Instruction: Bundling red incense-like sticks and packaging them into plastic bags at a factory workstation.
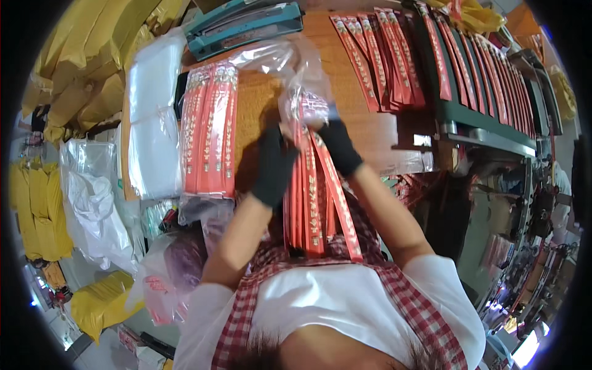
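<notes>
A bundle of long, narrow red packets (306, 203) with pale printed characters hangs down in front of my apron. My left hand (277, 157), in a black glove, is closed on the left side of its upper part. My right hand (338, 143), also black-gloved, closes on the upper right side, where one packet fans out at an angle. The fingertips are blurred by motion. Over the bundle's top end lies a crumpled clear plastic bag (302, 71); whether the packets are inside it I cannot tell.
Left on the wooden table (253, 92) lie bagged red packets (209, 132) beside a stack of clear bags (153, 114). A teal bag sealer (243, 29) stands behind. Loose red packets (385, 58) lie at right, next to a dark green rack (493, 120) of more. Yellow parcels (92, 40) fill the far left.
</notes>
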Motion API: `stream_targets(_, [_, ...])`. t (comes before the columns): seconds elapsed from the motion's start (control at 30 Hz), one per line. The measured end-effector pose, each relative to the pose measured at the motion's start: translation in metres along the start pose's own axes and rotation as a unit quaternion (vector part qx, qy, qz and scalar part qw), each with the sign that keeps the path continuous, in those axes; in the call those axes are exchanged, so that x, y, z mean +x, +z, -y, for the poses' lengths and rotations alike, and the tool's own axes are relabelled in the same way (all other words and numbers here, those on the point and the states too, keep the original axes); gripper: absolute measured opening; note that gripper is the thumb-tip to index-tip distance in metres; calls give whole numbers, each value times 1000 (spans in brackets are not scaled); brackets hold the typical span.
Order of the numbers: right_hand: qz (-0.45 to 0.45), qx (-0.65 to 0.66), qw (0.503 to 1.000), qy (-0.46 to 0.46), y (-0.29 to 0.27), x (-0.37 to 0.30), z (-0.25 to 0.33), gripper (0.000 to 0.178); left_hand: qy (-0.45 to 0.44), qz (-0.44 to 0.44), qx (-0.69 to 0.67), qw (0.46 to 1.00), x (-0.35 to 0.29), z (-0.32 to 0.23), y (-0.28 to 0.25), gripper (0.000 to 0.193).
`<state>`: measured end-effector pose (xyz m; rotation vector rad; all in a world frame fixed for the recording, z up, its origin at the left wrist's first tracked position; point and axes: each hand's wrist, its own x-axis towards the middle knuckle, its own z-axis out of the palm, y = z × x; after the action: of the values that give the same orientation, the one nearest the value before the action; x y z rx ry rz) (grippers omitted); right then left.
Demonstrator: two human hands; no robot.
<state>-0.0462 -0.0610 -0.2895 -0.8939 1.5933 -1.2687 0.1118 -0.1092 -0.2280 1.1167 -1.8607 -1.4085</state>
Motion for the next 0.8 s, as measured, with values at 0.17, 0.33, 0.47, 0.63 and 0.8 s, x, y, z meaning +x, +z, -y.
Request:
stream_targets(0.17, [32, 166, 985, -17, 11, -75, 21, 53, 149, -25, 119, 981, -39, 16, -16, 27])
stream_targets(0.33, [-89, -33, 993, -66, 35, 1, 25, 31, 49, -171, 26, 984, 14, 33, -4, 20])
stream_targets(0.47, [-93, -55, 992, -70, 26, -86, 19, 29, 64, 69, -95, 991, -53, 63, -42, 21])
stream_targets(0.63, [-158, -296, 929, -154, -18, -123, 1, 43, 119, 19, 210, 970, -70, 66, -66, 69])
stream_targets(0.8, [-134, -368, 912, -118, 8, -41, 8, 43, 93, 43, 221, 970, -5, 74, -39, 30])
